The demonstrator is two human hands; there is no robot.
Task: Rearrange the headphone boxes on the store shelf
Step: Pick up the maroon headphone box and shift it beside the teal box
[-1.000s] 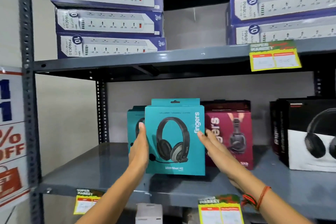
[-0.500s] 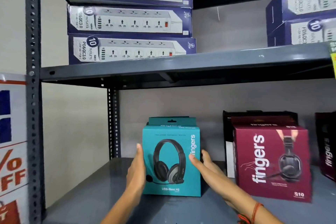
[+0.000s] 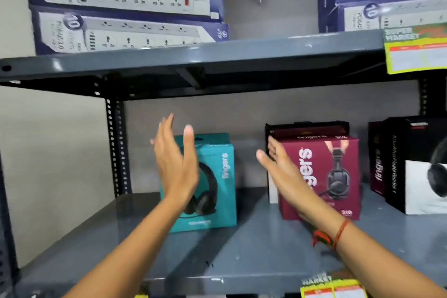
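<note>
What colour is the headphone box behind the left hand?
Teal headphone box, black headset printed on front; clearest in the head view, behind the left hand.

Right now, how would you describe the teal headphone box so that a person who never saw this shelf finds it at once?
Look at the lower grey shelf, below the stacked power strip boxes. The teal box stands upright at the left end of the row, partly behind the open left hand, with a gap to the maroon box on its right. It is the only teal one.

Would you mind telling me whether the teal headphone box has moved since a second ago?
Yes. The teal headphone box went left, away from the maroon box, toward the shelf's upright post.
</note>
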